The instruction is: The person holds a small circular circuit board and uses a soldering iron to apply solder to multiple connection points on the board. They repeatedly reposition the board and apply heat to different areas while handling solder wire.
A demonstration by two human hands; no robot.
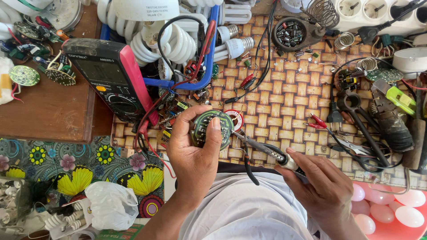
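- The left hand [194, 153] is closed around a round green circuit board [212, 129], thumb pressed across its face, holding it up over the woven mat [284, 102].
- The right hand [322, 189] grips the handle of a soldering iron [262, 150]; the metal tip points at the right edge of the circuit board and looks to be touching it.
- A small reel of solder wire [234, 118] lies on the mat just behind the board.
- A black and red multimeter [111, 78] rests to the left, partly on a wooden board [49, 111].
- Spiral lamp bulbs [164, 42] lie heaped in a blue tray [209, 75] at the top.
- Black pliers [362, 133] lie on the mat to the right.
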